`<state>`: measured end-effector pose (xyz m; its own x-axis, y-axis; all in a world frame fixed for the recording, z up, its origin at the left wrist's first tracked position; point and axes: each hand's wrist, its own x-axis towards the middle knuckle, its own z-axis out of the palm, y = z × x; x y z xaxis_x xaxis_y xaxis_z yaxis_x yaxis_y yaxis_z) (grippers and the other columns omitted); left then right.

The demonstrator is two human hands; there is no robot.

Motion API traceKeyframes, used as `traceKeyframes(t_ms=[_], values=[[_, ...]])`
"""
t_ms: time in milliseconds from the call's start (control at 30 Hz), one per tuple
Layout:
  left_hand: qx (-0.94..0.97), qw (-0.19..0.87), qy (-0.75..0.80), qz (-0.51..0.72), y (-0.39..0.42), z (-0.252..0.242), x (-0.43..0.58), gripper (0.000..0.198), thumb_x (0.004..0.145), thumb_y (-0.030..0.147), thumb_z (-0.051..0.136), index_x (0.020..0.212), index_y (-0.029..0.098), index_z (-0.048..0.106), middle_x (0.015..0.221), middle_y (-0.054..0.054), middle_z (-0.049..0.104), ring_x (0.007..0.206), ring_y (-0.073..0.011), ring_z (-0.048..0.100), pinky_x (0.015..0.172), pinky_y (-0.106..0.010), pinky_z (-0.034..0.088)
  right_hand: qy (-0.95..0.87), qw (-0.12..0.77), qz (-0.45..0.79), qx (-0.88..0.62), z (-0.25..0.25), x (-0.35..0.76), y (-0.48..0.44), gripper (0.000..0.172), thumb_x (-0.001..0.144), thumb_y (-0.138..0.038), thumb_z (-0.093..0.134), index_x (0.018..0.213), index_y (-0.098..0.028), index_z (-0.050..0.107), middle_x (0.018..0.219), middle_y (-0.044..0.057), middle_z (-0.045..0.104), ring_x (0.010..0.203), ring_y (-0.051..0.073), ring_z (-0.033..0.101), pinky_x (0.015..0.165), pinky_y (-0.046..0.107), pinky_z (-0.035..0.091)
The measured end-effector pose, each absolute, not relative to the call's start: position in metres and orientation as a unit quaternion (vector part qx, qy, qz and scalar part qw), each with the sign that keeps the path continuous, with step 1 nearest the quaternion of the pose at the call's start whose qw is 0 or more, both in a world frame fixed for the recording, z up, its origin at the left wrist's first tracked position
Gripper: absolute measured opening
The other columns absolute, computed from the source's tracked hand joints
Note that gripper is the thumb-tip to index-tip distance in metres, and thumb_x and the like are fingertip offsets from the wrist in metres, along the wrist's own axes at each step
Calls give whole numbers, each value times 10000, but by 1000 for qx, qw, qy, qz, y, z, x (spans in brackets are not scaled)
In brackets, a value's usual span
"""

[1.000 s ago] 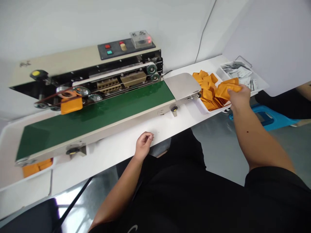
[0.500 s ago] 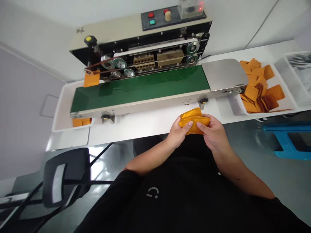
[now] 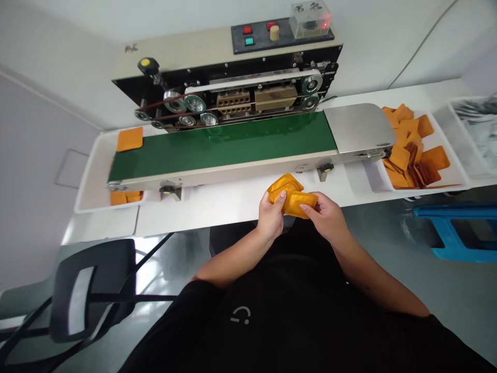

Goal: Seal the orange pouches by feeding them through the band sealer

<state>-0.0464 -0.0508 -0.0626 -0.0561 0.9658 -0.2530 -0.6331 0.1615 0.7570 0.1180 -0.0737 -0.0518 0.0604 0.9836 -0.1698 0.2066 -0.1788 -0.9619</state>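
A small stack of orange pouches (image 3: 292,195) is held between both my hands at the near edge of the white table (image 3: 233,199). My left hand (image 3: 271,216) grips the stack's left side, thumb on top. My right hand (image 3: 325,220) pinches its right side. Behind them runs the sealing machine's green conveyor belt (image 3: 225,145). One orange pouch (image 3: 130,139) lies at the belt's left end. A white tray (image 3: 450,178) to the right holds several more orange pouches (image 3: 411,147).
The sealing machine (image 3: 233,67) has buttons and a knob on top. A white bin (image 3: 91,176) at the left end holds orange pouches. Another tray (image 3: 476,132) at far right holds grey sachets. A black chair (image 3: 89,290) stands lower left, a blue stool (image 3: 454,230) lower right.
My right hand took pouches from the right tray and brought them to the table edge, where my left hand joined it. The pouch at the machine's left end dropped clear onto the belt end.
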Motion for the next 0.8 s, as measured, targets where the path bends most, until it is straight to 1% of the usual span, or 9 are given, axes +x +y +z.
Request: traceKeyframes(t_ms=[100, 167, 233, 367, 467, 533, 700, 800], values=[[203, 658, 388, 613, -48, -63, -49, 536, 855, 512, 968, 1211, 191, 727, 1140, -79, 812, 1050, -244, 785, 999, -398, 623, -461, 416, 515, -591, -52, 116, -73, 393, 953, -543, 801, 1187, -240, 714, 1035, 50, 788, 842, 233, 773, 723, 353, 659], [196, 665, 388, 608, -45, -64, -50, 550, 858, 516, 964, 1229, 193, 717, 1160, -90, 813, 1077, -256, 783, 1016, -410, 619, -429, 431, 544, -578, -50, 114, -71, 436, 949, -562, 806, 1219, -238, 693, 1035, 50, 791, 779, 223, 779, 616, 317, 637], [196, 662, 390, 609, -42, -65, -53, 557, 863, 523, 957, 1244, 201, 709, 1190, -91, 807, 1126, -266, 778, 1059, -425, 604, -406, 456, 552, -568, -45, 114, -68, 468, 919, -555, 850, 1217, -234, 686, 1033, 49, 798, 746, 209, 774, 565, 289, 615], [212, 650, 394, 615, -35, -69, -60, 574, 863, 530, 952, 1277, 220, 705, 1259, -83, 798, 1210, -268, 765, 1116, -424, 582, -371, 500, 555, -551, -29, 118, -57, 476, 821, -495, 964, 1142, -226, 739, 1035, 56, 810, 779, 187, 755, 622, 283, 639], [222, 646, 403, 609, -33, -73, -66, 563, 869, 534, 945, 1276, 226, 707, 1271, -82, 800, 1232, -273, 763, 1122, -426, 579, -349, 512, 563, -546, -19, 121, -47, 477, 755, -471, 1019, 1091, -221, 789, 1008, 55, 811, 794, 182, 742, 666, 300, 656], [226, 647, 408, 603, -34, -75, -70, 560, 867, 539, 946, 1265, 223, 712, 1260, -84, 803, 1225, -279, 767, 1114, -432, 584, -343, 520, 564, -543, -14, 122, -41, 470, 725, -465, 1040, 1050, -219, 806, 971, 49, 805, 769, 172, 728, 671, 302, 655], [238, 652, 408, 593, -36, -80, -81, 563, 865, 552, 945, 1256, 214, 722, 1254, -99, 811, 1201, -285, 777, 1103, -449, 591, -352, 539, 550, -532, -2, 134, -21, 423, 733, -474, 1039, 987, -237, 798, 843, 20, 759, 642, 140, 664, 580, 280, 590], [243, 648, 414, 592, -36, -87, -87, 529, 867, 538, 948, 1222, 211, 731, 1203, -85, 815, 1138, -259, 786, 1069, -429, 600, -364, 547, 532, -533, 13, 152, 5, 430, 747, -507, 1028, 974, -242, 777, 718, -8, 677, 561, 125, 597, 493, 252, 497]])
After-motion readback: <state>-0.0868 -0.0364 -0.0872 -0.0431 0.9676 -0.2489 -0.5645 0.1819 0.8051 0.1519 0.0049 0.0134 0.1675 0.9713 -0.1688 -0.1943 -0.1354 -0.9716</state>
